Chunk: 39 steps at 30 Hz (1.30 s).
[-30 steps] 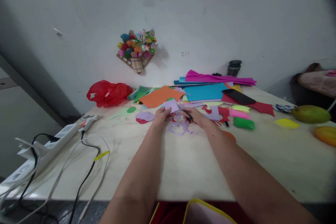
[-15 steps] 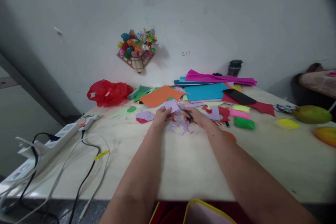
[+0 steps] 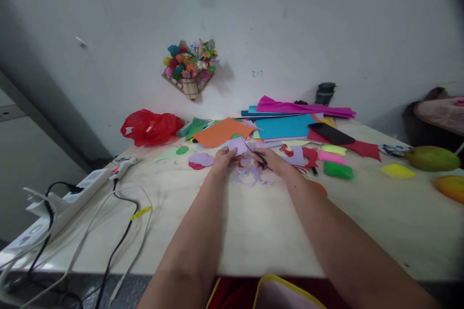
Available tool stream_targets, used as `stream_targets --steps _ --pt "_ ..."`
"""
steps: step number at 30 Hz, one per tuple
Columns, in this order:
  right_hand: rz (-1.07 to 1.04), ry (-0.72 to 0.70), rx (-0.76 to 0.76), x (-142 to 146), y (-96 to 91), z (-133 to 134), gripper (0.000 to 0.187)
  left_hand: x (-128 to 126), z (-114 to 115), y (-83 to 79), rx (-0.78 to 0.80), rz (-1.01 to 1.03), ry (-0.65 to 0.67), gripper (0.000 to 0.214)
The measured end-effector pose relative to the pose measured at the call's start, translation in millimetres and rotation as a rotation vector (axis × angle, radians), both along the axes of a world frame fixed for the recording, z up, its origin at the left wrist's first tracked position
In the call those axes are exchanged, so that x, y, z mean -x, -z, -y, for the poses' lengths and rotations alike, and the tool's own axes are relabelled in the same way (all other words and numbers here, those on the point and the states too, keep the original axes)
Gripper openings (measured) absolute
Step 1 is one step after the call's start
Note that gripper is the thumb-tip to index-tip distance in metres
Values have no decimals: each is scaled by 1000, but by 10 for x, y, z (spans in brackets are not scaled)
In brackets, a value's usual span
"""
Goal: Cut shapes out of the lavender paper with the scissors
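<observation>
My left hand (image 3: 222, 161) pinches a small piece of lilac paper (image 3: 237, 146) above the table. My right hand (image 3: 274, 161) is wrapped round black-handled scissors (image 3: 255, 153), whose blades reach into the paper's right edge. Lilac paper scraps (image 3: 251, 176) lie on the table just under both hands. Lilac and red cut circles (image 3: 200, 160) rest to the left of my left hand.
A heap of coloured paper sheets (image 3: 286, 123) lies behind the hands, with a black phone (image 3: 330, 133) on it. A red plastic bag (image 3: 148, 127) sits far left. A power strip with cables (image 3: 74, 198) occupies the left edge. Mangoes (image 3: 431, 158) lie far right. A paper-flower decoration (image 3: 190, 67) hangs on the wall.
</observation>
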State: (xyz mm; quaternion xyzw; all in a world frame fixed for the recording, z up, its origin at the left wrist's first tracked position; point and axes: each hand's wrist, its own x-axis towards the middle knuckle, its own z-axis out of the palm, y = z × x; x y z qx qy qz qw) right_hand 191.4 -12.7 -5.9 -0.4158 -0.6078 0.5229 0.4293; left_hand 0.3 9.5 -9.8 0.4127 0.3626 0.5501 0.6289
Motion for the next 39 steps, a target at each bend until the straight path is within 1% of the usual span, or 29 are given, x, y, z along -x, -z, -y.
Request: stream_targets --steps 6,16,25,33,39 --pt "1 -19 -33 -3 13 -14 28 3 -6 1 9 11 -6 26" --pt "-1 -37 -36 3 10 -10 27 -5 15 -15 13 36 4 28" --pt "3 -27 -42 13 21 -37 36 -1 21 -26 9 45 7 25" --pt "11 -7 -27 15 7 -34 42 21 -16 12 -8 20 26 32" --pt "10 -13 -46 15 -3 -16 38 17 3 -2 5 26 11 28"
